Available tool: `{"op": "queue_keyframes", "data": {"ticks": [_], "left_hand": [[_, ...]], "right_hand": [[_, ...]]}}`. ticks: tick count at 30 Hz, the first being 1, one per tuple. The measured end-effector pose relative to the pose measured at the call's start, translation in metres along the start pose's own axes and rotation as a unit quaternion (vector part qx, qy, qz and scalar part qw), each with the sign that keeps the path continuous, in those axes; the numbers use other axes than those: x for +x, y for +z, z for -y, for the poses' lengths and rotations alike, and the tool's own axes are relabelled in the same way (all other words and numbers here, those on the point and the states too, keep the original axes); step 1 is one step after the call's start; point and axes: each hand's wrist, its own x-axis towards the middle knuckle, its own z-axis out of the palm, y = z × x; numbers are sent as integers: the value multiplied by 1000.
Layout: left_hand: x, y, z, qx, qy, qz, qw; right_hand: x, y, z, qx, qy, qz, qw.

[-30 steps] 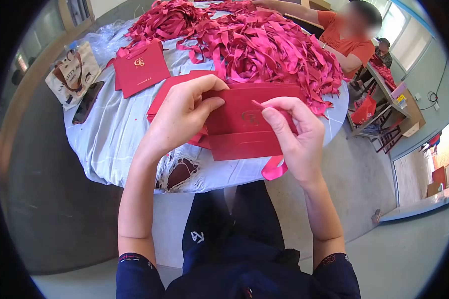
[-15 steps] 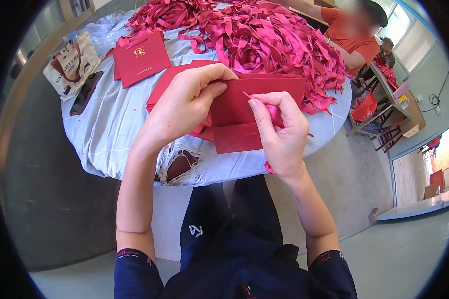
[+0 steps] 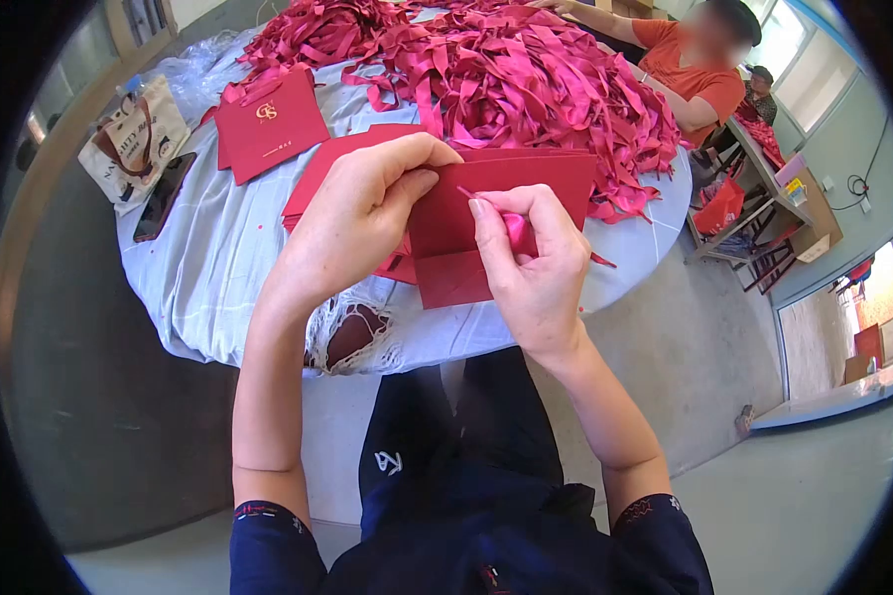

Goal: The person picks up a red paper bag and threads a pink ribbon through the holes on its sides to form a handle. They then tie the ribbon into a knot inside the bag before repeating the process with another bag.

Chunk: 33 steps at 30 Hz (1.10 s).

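Right hand (image 3: 534,263): drawn narrow, thumb and forefinger pinching a glossy pink satin ribbon (image 3: 515,231), thin tip poking past them. Left hand (image 3: 352,218): closed on the upper left part of a flat, dark red paper bag (image 3: 442,223), held over the near side of the surface (image 3: 198,288), which has a white cloth on it.

Change within the last second: right hand has slid leftward across the bag's face, covering its printed gold emblem. Reading: ribbon tip and upper panel are now brought together (whether it enters a hole, I cannot tell from here).

Further out: a stack of plain red paper bags (image 3: 311,180) behind the left wrist; two gold-marked red bags (image 3: 278,139) beyond; a heaped mass of crimson ribbons (image 3: 526,84) past the held bag; across, a person in an orange shirt (image 3: 704,84).
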Motion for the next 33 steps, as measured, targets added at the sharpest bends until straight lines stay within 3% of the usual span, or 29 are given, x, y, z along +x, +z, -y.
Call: {"op": "queue_keyframes", "data": {"ticks": [2,5,12,19,27,31,33], "left_hand": [[0,4,5,-2,52,-21,998],[-4,5,-8,19,-13,-9,1000],[-18,24,-29,145,61,-106,982],[-21,27,-35,165,61,-121,977],[-22,31,-37,192,79,-116,971],[-22,30,-40,187,78,-111,973],[-22,31,-39,187,78,-109,973]], "right_hand": [[-2,2,1,-2,2,-15,1000],[-4,4,3,-6,-10,-43,999],[-13,7,17,-83,-14,-101,991],[-20,9,22,-53,22,-76,995],[-7,-13,29,17,141,17,990],[-5,-15,31,-8,117,36,992],[-4,-14,30,-96,32,34,994]]}}
